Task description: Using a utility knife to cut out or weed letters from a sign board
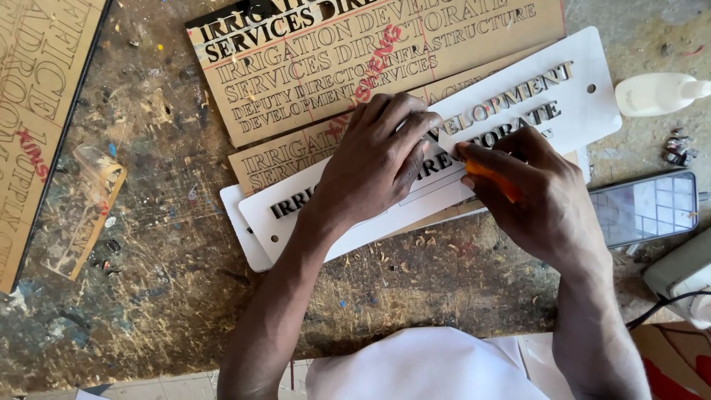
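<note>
A long white sign plate (592, 111) with raised dark and gold letters lies slanted across the middle of the bench, over a second white plate (241, 222). My left hand (374, 159) presses flat on the plate's middle, fingers spread over the letters. My right hand (537, 196) is closed around a small orange-handled tool (495, 178), whose tip meets the plate just beside my left fingertips. The tool's tip is hidden between the hands.
Tan boards with cut-out lettering (355, 59) lie behind the plate, and another (37, 111) at the left edge. A white glue bottle (655, 92), a phone (644, 207) and a pale box with a cable (685, 270) sit at the right. The bench (163, 281) is scarred and paint-flecked.
</note>
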